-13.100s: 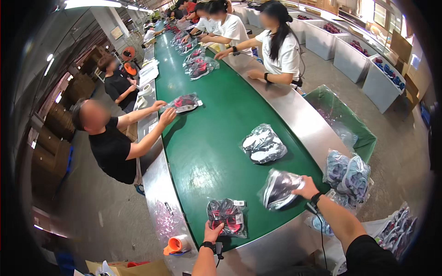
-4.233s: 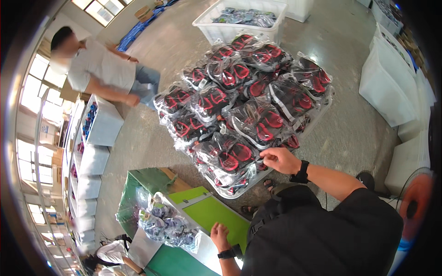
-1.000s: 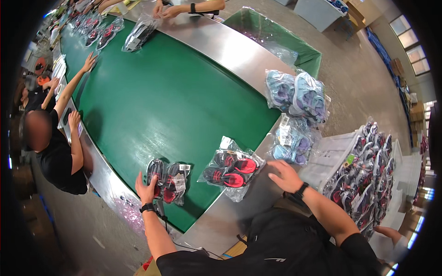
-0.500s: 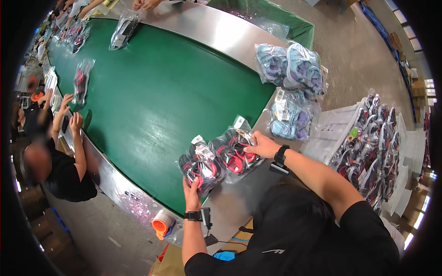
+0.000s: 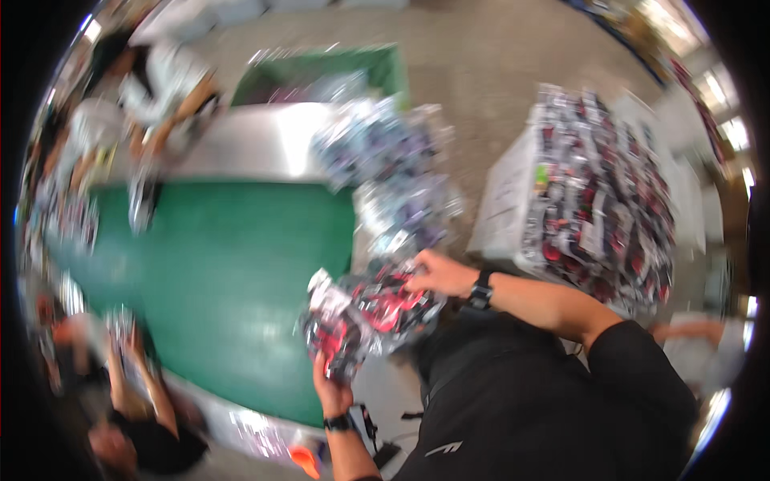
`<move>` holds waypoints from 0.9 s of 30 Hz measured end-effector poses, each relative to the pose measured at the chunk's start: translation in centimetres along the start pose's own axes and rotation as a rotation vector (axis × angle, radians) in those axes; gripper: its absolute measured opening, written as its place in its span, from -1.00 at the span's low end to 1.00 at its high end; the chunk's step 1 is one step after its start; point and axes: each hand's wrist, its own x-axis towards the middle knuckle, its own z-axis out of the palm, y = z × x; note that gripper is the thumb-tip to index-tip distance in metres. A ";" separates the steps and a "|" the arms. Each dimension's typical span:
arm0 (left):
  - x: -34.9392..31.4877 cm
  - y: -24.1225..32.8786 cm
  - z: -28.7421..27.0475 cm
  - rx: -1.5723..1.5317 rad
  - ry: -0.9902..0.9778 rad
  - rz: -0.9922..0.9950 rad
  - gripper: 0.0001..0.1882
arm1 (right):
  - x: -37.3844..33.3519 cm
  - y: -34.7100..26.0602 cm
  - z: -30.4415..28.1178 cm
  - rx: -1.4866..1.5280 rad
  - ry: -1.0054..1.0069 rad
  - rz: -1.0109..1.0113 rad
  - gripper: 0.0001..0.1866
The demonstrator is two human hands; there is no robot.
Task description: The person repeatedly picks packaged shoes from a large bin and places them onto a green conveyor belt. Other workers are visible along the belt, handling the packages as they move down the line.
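Note:
Two clear plastic bags of black and red shoes are in my hands, side by side above the near right end of the green conveyor belt (image 5: 249, 280). My left hand (image 5: 333, 391) is closed on the lower edge of the left bag of shoes (image 5: 333, 329). On the right bag of shoes (image 5: 389, 301), my right hand (image 5: 443, 274) grips the upper right side, thumb and fingers pinching the plastic. A white label lies on top of the left bag. Motion blur hides the finer detail of both.
Bagged light-blue and purple shoes (image 5: 385, 148) are piled at the belt's far right corner. Right of them stands a white bin (image 5: 505, 196) heaped with bagged shoes (image 5: 601, 200). A green container (image 5: 321, 64) is behind the metal edge. Co-workers sit along the left; an orange tape roll (image 5: 305, 458) lies near.
My view has swung to the right, bringing the full bin nearer the middle. Both hands still hold the bags, now closer to my body. The co-worker at left now has hands around a bag.

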 end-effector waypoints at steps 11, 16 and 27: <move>2.3 -0.6 16.4 0.430 -0.339 -0.095 -0.44 | -17.9 1.9 -15.3 -0.227 0.439 -0.215 -0.23; 3.0 -3.2 25.4 0.557 -0.560 -0.097 -0.43 | -28.1 4.6 -20.7 -0.122 0.692 -0.186 -0.29; 1.0 -13.5 40.3 0.708 -0.823 -0.107 -0.45 | -51.0 9.9 -38.1 0.223 1.193 -0.416 -0.56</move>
